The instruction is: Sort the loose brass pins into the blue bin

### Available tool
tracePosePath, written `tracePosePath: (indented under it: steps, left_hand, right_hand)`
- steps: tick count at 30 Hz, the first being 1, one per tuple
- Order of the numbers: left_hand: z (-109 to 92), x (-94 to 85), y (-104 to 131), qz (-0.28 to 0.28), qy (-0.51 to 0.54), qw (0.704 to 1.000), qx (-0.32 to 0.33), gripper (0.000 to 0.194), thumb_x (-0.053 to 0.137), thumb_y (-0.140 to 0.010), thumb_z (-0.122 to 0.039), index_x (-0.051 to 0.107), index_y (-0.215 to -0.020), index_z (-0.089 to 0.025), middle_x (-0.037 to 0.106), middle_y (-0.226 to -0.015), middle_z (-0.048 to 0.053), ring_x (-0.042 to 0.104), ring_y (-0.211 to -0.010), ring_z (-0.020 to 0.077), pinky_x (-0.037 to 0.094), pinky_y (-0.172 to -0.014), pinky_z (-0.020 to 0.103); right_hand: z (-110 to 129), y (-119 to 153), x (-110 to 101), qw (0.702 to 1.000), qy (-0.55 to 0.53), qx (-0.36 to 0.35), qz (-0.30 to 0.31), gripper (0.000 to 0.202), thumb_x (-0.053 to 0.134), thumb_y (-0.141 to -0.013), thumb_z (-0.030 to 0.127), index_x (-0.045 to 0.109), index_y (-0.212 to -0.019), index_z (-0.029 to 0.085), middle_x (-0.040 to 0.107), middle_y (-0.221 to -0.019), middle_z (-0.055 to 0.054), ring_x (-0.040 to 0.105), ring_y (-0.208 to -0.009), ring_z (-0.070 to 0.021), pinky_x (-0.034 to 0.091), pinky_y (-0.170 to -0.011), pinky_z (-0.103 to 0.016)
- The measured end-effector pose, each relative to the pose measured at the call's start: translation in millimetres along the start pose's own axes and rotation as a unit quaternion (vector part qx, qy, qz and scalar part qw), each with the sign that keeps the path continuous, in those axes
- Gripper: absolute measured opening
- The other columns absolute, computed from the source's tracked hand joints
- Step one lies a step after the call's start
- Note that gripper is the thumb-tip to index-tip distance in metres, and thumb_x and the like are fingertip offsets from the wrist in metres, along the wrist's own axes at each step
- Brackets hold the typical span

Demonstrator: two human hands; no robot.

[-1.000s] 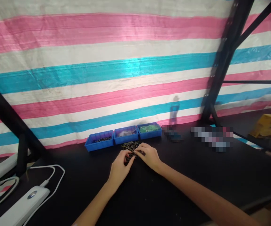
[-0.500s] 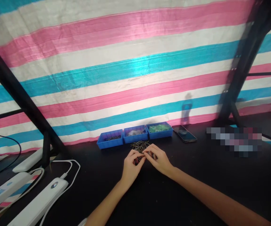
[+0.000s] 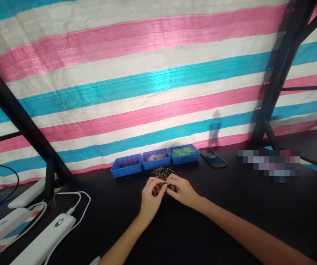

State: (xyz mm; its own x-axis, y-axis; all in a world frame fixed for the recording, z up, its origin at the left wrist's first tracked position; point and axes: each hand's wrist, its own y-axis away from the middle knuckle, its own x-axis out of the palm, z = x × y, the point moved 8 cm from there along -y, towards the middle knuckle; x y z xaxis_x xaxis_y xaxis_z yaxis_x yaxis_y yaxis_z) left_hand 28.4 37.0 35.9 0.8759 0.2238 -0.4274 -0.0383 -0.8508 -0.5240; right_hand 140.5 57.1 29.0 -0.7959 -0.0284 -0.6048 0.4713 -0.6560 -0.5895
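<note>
My left hand (image 3: 150,197) is closed, thumb and fingertips pinched together just in front of a loose pile of thin metal pins or screws (image 3: 162,171). Opposite it, my right hand (image 3: 184,192) pinches too, and the fingertips of both hands meet. What lies between them is too small to make out. Part of the pile is hidden behind the fingers. Beyond the pile stand three blue bins: the left bin (image 3: 127,170) holds dark thin pieces, the middle bin (image 3: 157,164) clear or whitish pieces, and the right bin (image 3: 184,159) green pieces.
A phone (image 3: 213,158) lies right of the bins on the black table (image 3: 186,235). White power strips (image 3: 44,239) and a white cable (image 3: 88,206) are at the left. Dark metal legs (image 3: 271,81) stand before a striped sheet (image 3: 147,81). A blurred-out patch (image 3: 271,163) is at the right.
The view has shifted slightly, so most things sit a little further left. Both hands stay fingertip to fingertip by the pile, with the finger positions slightly altered.
</note>
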Motion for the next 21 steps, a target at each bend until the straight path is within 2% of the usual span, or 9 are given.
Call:
tracePosePath:
  steps: [6,13,16,21]
  left_hand:
    - [2,-4.4,0,-0.019,0.000,1.000,-0.020,0.017,0.051,-0.082,-0.033,0.057,-0.084,-0.018,0.053,-0.081,0.002,0.049,-0.063,0.0107,0.038,-0.051,0.021]
    - [7,-7.9,-2,-0.031,-0.014,0.999,-0.023,0.017,0.050,-0.083,-0.034,0.056,-0.086,-0.018,0.053,-0.080,0.001,0.048,-0.061,0.0103,0.038,-0.051,0.021]
    - [8,-3.6,-3,-0.007,-0.035,0.999,-0.013,0.018,0.050,-0.082,-0.035,0.057,-0.083,-0.018,0.053,-0.080,0.001,0.046,-0.058,0.0099,0.037,-0.049,0.021]
    - [9,3.1,-3,0.041,-0.064,0.997,0.002,0.018,0.050,-0.082,-0.034,0.058,-0.080,-0.018,0.053,-0.078,0.001,0.046,-0.058,0.0103,0.036,-0.049,0.022]
  right_hand:
    - [-4,-1,-5,0.999,-0.035,0.027,-0.032,0.014,0.049,-0.083,0.029,0.060,-0.083,0.019,0.055,-0.082,-0.003,0.046,-0.054,-0.0085,0.038,-0.051,-0.022]
    - [-12,-2,-17,0.991,-0.076,0.064,-0.094,0.016,0.052,-0.083,0.032,0.059,-0.080,0.018,0.054,-0.081,-0.003,0.047,-0.054,-0.0081,0.039,-0.049,-0.021]
    - [-13,-2,-19,0.987,-0.092,0.071,-0.108,0.014,0.053,-0.082,0.031,0.059,-0.083,0.018,0.054,-0.081,-0.002,0.049,-0.054,-0.0080,0.040,-0.047,-0.020]
    - [-13,-3,-15,0.989,-0.092,0.068,-0.089,0.013,0.053,-0.082,0.029,0.060,-0.085,0.019,0.055,-0.084,-0.002,0.050,-0.057,-0.0088,0.040,-0.048,-0.020]
